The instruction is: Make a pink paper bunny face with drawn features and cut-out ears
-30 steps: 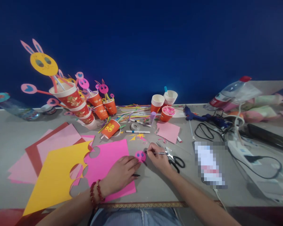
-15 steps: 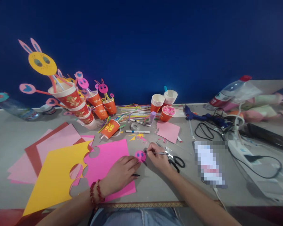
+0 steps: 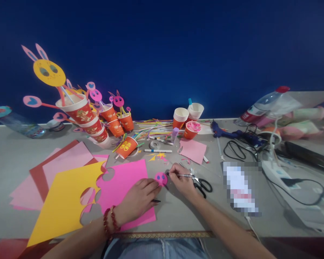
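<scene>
A small bright pink paper circle (image 3: 161,179) with two blue eye spots lies on the table between my hands. My left hand (image 3: 140,196) rests palm down over a bright pink sheet (image 3: 129,169), its outstretched fingertips pressing the circle's lower left edge. From beneath that hand sticks out a short black tip (image 3: 156,200); what it belongs to is hidden. My right hand (image 3: 181,178) pinches a thin dark pen (image 3: 185,175), with the nib at the circle's upper right edge. Black-handled scissors (image 3: 203,185) lie just right of this hand, their blades partly hidden.
At left are a yellow sheet (image 3: 62,194) with round cutouts and pink and red sheets (image 3: 70,158). Behind stand paper cups (image 3: 81,115) with rabbit-faced figures. A marker (image 3: 158,151), clear tape (image 3: 154,144) and scraps lie ahead. A phone (image 3: 239,187) and cables are at right.
The whole view has shifted very slightly. Both hands, the pen and the circle keep almost the same places.
</scene>
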Available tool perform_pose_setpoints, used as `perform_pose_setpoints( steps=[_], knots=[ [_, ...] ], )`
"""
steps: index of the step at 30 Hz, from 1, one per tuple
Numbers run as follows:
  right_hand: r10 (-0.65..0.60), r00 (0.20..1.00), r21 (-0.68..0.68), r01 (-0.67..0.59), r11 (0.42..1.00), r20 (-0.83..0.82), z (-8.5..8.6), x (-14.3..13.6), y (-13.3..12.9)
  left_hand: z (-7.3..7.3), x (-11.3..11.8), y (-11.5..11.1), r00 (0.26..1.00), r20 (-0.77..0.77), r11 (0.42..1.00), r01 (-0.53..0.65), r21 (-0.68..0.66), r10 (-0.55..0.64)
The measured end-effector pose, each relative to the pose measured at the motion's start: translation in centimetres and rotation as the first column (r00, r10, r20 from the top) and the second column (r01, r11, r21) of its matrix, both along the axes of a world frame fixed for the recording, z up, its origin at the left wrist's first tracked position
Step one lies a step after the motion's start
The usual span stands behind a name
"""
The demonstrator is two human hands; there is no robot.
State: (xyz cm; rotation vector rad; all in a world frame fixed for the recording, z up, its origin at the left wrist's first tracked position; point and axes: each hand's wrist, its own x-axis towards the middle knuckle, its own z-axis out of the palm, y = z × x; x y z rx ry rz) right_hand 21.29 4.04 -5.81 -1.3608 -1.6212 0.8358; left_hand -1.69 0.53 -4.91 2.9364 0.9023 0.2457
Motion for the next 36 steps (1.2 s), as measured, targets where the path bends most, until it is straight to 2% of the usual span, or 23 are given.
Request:
perform_pose_setpoints(
  steps=[15,26,36],
  knots=[
    [0.002,1.0,-0.008,-0.001,1.0,0.024,0.13,-0.02,-0.08,-0.05,0.01,-0.07,1.0,0.013,1.0,-0.007,0.001,0.007],
    [0.004,0.995,-0.048,-0.009,0.999,-0.1,0.4,-0.1,0.14,0.13,-0.01,-0.17,0.999,0.027,1.0,-0.018,-0.01,0.018],
    [-0.008,0.992,-0.026,0.005,1.0,-0.128,0.78,-0.06,0.18,0.2,0.06,-0.1,0.998,0.056,0.999,-0.029,-0.015,0.03]
  ],
)
